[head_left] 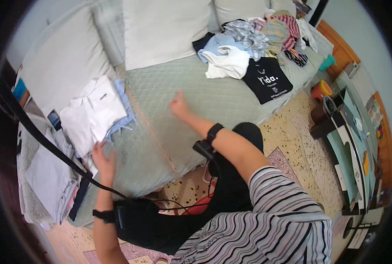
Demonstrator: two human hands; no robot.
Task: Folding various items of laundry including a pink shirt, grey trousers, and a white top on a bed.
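My left hand (104,162) is beside the lower edge of a folded white shirt (95,110), its fingers apart and slightly blurred. Whether the fingertips touch the cloth I cannot tell. Under the white shirt, a light blue garment (124,112) sticks out on its right side. My right hand (179,105) hovers above the quilted pale green sofa cover (154,127); one finger points away from the partly curled others, and nothing shows in it. Both wrists wear black bands. A black T-shirt (266,81) with white print lies spread out toward the far right of the sofa.
A heap of mixed clothes (257,37) lies at the far right, with a white garment (227,61) in front. Folded clothes (53,176) are stacked at the left. Large cushions (165,31) line the back. A glass-topped table (354,145) stands right. A black cable (51,141) crosses the left side.
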